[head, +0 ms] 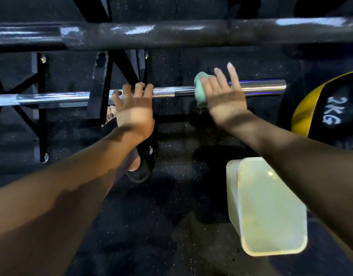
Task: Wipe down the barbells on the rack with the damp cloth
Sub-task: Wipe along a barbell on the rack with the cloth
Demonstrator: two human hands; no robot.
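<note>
A chrome barbell runs across the middle of the view on a black rack. My left hand grips its knurled part with fingers curled over the top. My right hand holds a pale green damp cloth wrapped around the bar to the right; two of its fingers stick up straight, the others curl on the cloth. Above, a thicker dark barbell lies across the rack, its surface shiny.
A translucent plastic tub of water stands on the speckled rubber floor below my right arm. A black and yellow 2 kg ball sits at the right. My foot in a black sandal is under the left arm.
</note>
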